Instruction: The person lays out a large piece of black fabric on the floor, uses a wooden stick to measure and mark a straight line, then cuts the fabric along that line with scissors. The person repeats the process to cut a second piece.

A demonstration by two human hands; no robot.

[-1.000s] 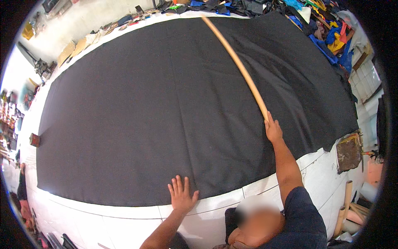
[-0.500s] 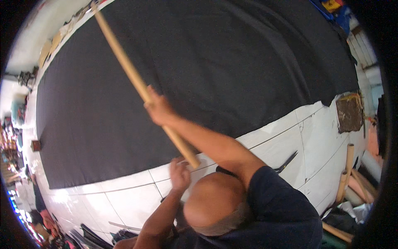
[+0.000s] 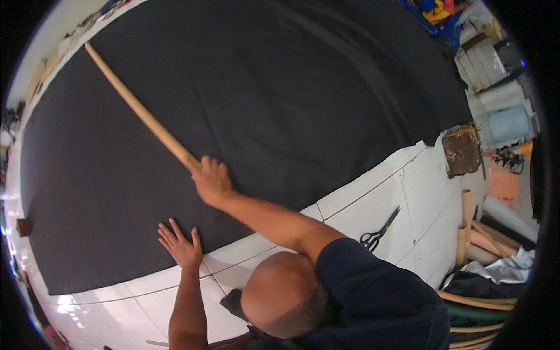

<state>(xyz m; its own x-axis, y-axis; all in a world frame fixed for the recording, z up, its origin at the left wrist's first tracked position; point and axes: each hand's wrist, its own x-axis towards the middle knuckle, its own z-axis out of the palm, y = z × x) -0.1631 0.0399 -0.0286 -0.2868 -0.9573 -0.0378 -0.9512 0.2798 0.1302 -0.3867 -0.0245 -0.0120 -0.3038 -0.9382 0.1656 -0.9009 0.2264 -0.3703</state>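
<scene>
A large black sheet of cloth or leather-like material [image 3: 280, 105] lies spread over white tiles. My right hand [image 3: 213, 182] is closed round the near end of a long, pale brown wooden stick [image 3: 139, 109]. From there the stick slants across the black sheet toward its far left edge. My left hand [image 3: 182, 248] lies flat with spread fingers on the sheet's near edge, touching nothing else. To the right of my arms, black-handled scissors [image 3: 379, 230] rest on the bare tiles.
A square brown block [image 3: 462, 150] sits at the sheet's right corner, and a small reddish-brown block [image 3: 23, 227] at its left edge. Upright tubes [image 3: 466, 213] and rolls of material crowd the right side. Blue and yellow items [image 3: 434, 14] lie at the far right.
The stick has come down leftward onto the sheet, and my right hand now grips its near end. My left hand has moved left and flattened onto the sheet.
</scene>
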